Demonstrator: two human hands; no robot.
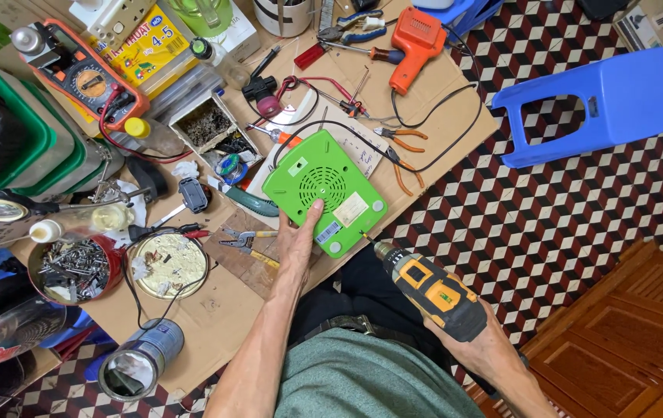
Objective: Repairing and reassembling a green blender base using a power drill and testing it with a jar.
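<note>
Bench layout

My left hand (pixel 294 236) rests on the appliance (pixel 324 190); drill (pixel 432 290) in my right hand (pixel 475 344) at its right; pliers (pixel 248 241) left, stool (pixel 591 104) far right.

I see bright, even light with soft shadows. The picture is sharp at the middle, the edges bend, and the tin can (pixel 139 360) glints.

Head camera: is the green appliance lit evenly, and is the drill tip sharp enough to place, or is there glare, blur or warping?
Head view: soft, even light on the green appliance, no glare, only faint shadow under the left hand; the drill in the right hand is sharp, its bit tip small but readable at the casing's edge; wide-angle bending shows toward the borders, as at the blue stool.
</note>
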